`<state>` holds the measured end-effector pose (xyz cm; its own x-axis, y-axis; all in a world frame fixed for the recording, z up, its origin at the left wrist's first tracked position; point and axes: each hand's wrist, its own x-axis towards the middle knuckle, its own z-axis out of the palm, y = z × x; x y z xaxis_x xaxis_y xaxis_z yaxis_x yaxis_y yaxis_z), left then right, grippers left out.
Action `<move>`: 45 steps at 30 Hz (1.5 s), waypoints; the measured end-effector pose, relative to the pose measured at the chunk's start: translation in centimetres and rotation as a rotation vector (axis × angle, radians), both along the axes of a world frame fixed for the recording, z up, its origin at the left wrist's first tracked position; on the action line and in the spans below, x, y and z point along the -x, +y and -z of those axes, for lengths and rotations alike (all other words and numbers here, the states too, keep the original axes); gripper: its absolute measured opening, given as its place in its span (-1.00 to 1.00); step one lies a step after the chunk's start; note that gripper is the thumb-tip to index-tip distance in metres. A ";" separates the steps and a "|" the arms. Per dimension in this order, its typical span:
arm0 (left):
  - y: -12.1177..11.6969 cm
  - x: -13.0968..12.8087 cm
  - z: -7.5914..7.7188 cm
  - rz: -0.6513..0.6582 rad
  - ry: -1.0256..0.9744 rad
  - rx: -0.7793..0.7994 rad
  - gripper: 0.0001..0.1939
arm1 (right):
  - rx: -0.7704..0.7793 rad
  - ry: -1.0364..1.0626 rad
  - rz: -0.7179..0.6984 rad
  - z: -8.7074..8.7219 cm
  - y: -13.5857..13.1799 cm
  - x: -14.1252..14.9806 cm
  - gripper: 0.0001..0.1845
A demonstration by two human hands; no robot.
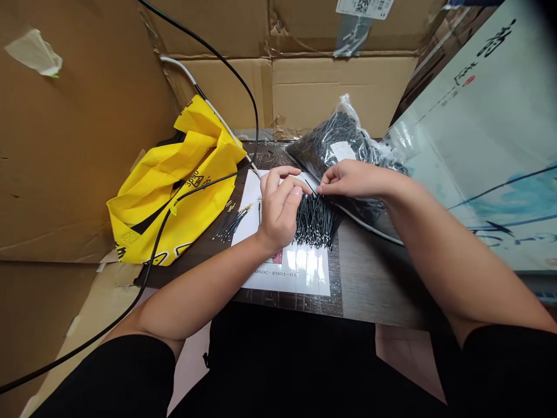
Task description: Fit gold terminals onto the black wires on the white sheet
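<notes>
My right hand [346, 179] pinches a short thin black wire [310, 187] between thumb and fingertips. Facing it, my left hand [281, 209] is closed, thumb against curled fingers, with its fingertips beside that wire; what lies within them is hidden. Just under both hands a dense pile of short black wires [317, 223] with shiny tips spreads over a printed white sheet [313, 283]. Left of my left hand lies a smaller group of black wires with gold-coloured ends [235, 223], partly on the sheet and partly on the dark tabletop [369, 290].
A clear plastic bag of black wires [322, 142] stands behind my right hand. On the left lies a yellow bag [174, 197], crossed by a black cable [156, 249]. Cardboard [343, 87] closes off the back, and a pale printed panel [491, 145] leans at right.
</notes>
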<state>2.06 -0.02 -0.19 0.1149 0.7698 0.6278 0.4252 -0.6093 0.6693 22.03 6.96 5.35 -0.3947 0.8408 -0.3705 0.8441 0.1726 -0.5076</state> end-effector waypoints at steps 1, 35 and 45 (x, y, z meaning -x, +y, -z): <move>0.0 0.0 0.0 0.011 -0.022 0.004 -0.58 | -0.019 -0.025 0.015 -0.1 -0.1 0.2 -0.67; -3.1 -0.6 -0.4 0.358 0.271 -0.715 -0.71 | -0.895 -0.206 -1.036 3.1 -1.6 16.4 -0.78; -2.3 -0.3 -0.2 0.279 0.160 -0.550 -0.75 | -0.901 0.077 -0.346 1.0 -1.4 11.0 -0.74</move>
